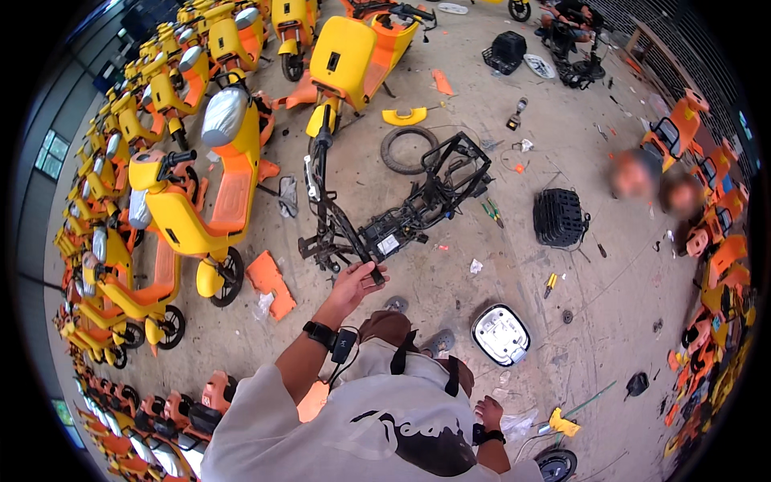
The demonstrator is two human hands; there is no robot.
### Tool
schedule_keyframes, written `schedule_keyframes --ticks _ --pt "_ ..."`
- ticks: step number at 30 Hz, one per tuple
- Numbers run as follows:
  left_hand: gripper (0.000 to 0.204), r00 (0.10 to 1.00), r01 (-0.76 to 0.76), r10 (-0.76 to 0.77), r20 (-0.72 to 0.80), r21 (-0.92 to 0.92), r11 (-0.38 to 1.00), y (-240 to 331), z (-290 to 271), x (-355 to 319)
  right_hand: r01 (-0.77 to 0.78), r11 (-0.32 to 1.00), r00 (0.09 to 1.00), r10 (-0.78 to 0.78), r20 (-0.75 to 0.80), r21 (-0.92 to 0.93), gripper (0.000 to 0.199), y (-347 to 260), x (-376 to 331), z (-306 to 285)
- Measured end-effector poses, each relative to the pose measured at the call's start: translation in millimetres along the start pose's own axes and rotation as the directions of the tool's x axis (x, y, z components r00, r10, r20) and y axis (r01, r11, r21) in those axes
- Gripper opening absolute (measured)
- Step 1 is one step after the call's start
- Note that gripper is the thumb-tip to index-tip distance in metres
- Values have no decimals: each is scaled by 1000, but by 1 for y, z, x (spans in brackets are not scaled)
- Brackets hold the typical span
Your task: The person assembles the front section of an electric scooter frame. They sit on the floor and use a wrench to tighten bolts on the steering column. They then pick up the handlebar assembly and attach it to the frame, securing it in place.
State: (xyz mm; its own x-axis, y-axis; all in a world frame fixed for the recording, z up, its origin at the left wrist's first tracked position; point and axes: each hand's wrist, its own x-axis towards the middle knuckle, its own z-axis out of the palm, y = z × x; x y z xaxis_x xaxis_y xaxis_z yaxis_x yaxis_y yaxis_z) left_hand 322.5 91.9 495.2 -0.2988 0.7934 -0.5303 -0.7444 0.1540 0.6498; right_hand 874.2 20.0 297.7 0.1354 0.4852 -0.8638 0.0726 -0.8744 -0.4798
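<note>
My left hand (353,287) is closed around the near end of a black handlebar (347,229). That bar belongs to a stripped scooter frame (418,210), bare and dark, standing on the floor in front of me with its wiring and inner parts exposed. A white label shows low on the frame. Down by my right side hangs my right hand (488,412), its fingers loosely bent and apart, with nothing visible in them. Nearest to it are a crumpled clear plastic bag (518,424) and a yellow piece (564,422) on the floor.
Rows of yellow and orange scooters (193,209) fill the left. A loose tire (408,149), a black basket (560,217), a white tray-like part (500,334), pliers (550,285) and a drill (516,115) lie around. Orange body parts line the right, near other people.
</note>
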Motion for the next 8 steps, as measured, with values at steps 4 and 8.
schedule_keyframes --ticks 4,8 --pt "46 960 -7 106 -258 359 933 -28 -28 -56 34 966 999 -24 43 -257 47 -20 53 -36" --pt "59 859 361 3 -513 609 707 -92 -171 -116 -43 984 995 58 83 -172 61 -41 131 -47"
